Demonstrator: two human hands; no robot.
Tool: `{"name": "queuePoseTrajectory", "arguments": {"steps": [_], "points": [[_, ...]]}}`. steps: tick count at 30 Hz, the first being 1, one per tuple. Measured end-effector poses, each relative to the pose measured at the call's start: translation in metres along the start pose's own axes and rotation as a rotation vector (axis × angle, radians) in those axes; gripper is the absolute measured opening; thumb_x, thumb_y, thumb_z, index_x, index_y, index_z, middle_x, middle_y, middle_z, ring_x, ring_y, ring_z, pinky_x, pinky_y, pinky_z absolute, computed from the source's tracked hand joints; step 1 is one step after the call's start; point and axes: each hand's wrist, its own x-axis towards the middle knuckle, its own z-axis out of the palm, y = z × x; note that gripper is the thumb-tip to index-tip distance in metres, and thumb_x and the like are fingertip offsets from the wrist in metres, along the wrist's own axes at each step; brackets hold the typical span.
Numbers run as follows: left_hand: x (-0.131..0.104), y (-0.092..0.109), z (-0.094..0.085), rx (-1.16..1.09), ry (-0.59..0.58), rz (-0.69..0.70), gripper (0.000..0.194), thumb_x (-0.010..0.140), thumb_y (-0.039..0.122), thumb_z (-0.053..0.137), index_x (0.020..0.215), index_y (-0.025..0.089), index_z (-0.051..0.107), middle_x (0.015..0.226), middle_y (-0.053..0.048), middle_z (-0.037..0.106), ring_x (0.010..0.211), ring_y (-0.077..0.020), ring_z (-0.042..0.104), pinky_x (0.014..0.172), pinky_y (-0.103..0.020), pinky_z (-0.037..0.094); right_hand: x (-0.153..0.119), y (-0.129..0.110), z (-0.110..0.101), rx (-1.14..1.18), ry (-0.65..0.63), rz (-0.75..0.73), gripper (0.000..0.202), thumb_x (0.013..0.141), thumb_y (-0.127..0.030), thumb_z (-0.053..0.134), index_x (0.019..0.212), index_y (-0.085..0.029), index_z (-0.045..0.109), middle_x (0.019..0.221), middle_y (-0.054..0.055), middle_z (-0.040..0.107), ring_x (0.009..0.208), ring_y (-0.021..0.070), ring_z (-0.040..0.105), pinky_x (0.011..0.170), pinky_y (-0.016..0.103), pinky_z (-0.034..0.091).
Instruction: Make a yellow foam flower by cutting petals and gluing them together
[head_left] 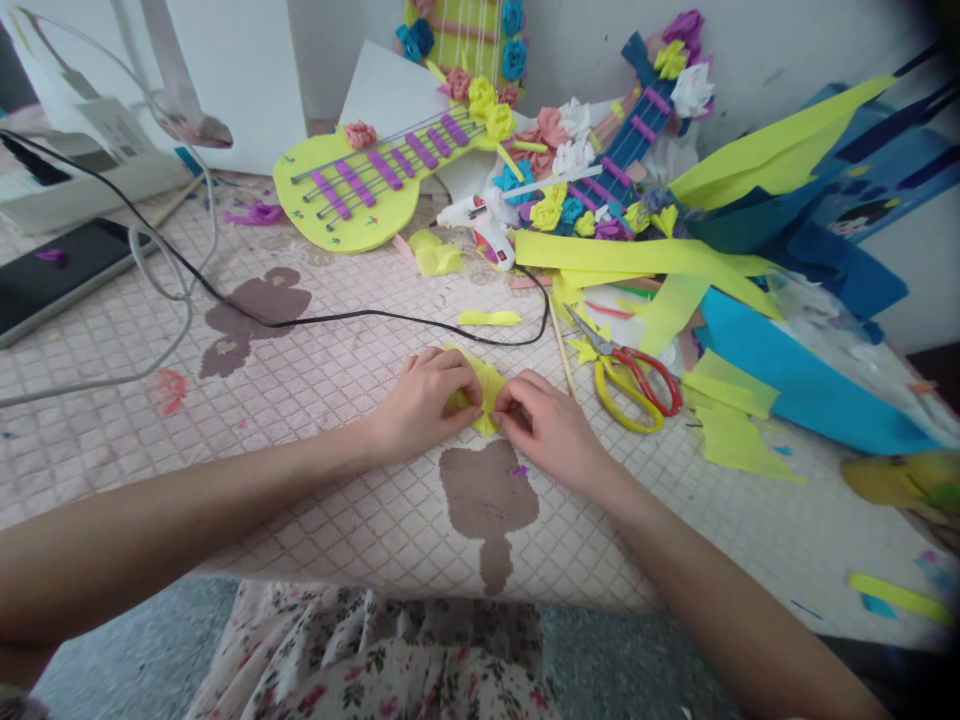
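Note:
Between my two hands lies a piece of yellow crepe paper, partly hidden by my fingers. My left hand pinches its left side, thumb and fingertips pressed together. On the right edge, my right hand grips the paper with curled fingers. Both hands rest low over the quilted tablecloth. Just beyond them is a small yellow paper strip. To the right lie scissors with red and yellow handles, blades apart, and a thin wooden stick.
A glue gun lies behind, its black cord crossing the table. Farther back are a yellow paper guitar and a blue one with paper flowers. Blue paper spreads at right; a phone sits at left.

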Motion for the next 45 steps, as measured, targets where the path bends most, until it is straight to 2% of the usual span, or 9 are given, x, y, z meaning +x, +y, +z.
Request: {"name": "queuePoseTrajectory", "arguments": {"steps": [33,45], "points": [[-0.0011,0.0033,0.0052,0.039,0.044,-0.012,0.002,0.08,0.018,0.055,0.079,0.018,0.057,0.089,-0.004,0.058,0.091,-0.0217,0.046,0.079,-0.037,0.035,0.0004,-0.0018,0.0009,0.0,0.002,0.025,0.004,0.08,-0.016,0.051,0.079,-0.02,0.051,0.085,0.001,0.054,0.07,0.0128,0.052,0.062,0.026,0.038],[-0.0018,0.0021,0.0039,0.062,0.028,0.024,0.009,0.084,0.02,0.053,0.08,0.018,0.061,0.091,-0.004,0.057,0.092,-0.0214,0.046,0.08,-0.037,0.034,-0.0011,-0.005,-0.0022,-0.008,-0.016,-0.005,0.009,0.082,-0.014,0.05,0.083,-0.021,0.054,0.087,0.001,0.053,0.071,0.0123,0.052,0.063,0.026,0.037]]}}
